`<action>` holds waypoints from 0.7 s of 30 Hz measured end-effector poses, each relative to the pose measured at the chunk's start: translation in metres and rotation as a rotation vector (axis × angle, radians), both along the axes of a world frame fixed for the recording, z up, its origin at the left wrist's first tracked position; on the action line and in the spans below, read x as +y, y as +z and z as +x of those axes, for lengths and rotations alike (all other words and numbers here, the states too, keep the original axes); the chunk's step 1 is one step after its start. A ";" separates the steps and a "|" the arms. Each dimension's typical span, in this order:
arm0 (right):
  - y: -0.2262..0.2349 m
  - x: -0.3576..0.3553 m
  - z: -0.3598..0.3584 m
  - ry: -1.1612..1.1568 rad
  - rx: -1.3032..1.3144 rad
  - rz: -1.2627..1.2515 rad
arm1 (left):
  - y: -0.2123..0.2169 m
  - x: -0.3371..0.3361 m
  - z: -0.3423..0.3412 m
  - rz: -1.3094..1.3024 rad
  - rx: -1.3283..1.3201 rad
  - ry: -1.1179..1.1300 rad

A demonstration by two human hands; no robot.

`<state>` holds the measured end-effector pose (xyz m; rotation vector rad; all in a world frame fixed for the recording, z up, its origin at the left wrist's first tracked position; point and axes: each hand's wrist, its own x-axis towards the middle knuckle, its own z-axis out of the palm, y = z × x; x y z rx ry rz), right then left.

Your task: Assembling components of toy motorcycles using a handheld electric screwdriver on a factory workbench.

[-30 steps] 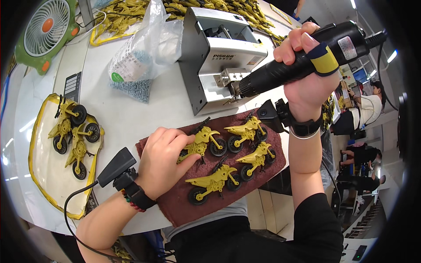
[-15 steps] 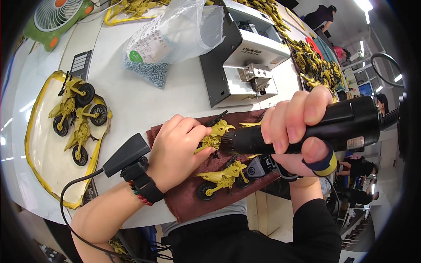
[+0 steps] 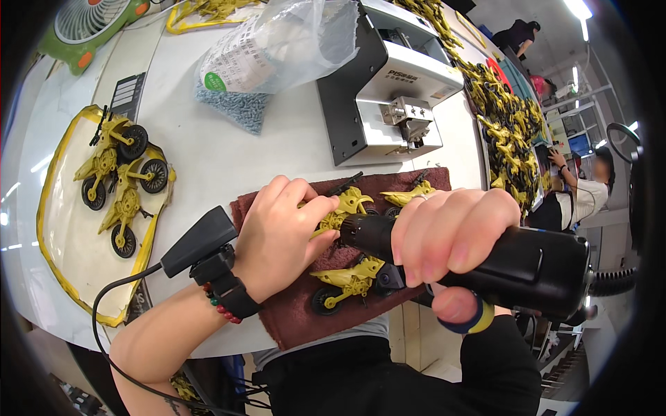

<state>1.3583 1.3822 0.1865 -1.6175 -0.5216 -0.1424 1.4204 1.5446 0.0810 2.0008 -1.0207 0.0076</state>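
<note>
L hand (image 3: 277, 243) pinches yel. toy motorbike (image 3: 356, 199) on brn. cloth (image 3: 295, 320); R hand (image 3: 454, 239) wraps fingers round blk. elec. driver (image 3: 538, 267).

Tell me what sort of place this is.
Likely a toy-assembly workshop: there's a long heap of yellow toy parts, a bag of small blue-grey pieces, and a black power tool gripped in the right hand.

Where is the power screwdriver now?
In the head view, right of centre: the black power screwdriver is in the right hand, its tip at the yellow toy motorbike held by the left hand.
</note>
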 end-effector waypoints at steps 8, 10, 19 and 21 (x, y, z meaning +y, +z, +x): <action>-0.004 -0.012 0.002 -0.101 0.140 0.404 | -0.002 0.000 -0.005 -0.010 0.023 -0.006; -0.001 -0.030 0.008 0.076 -0.096 0.451 | 0.002 -0.003 -0.003 0.019 -0.007 -0.005; 0.040 -0.080 0.046 -0.230 -0.304 0.274 | 0.000 -0.003 -0.003 0.072 -0.001 0.012; 0.036 -0.074 0.056 -0.254 -0.260 0.373 | 0.001 -0.002 -0.004 0.071 -0.005 0.002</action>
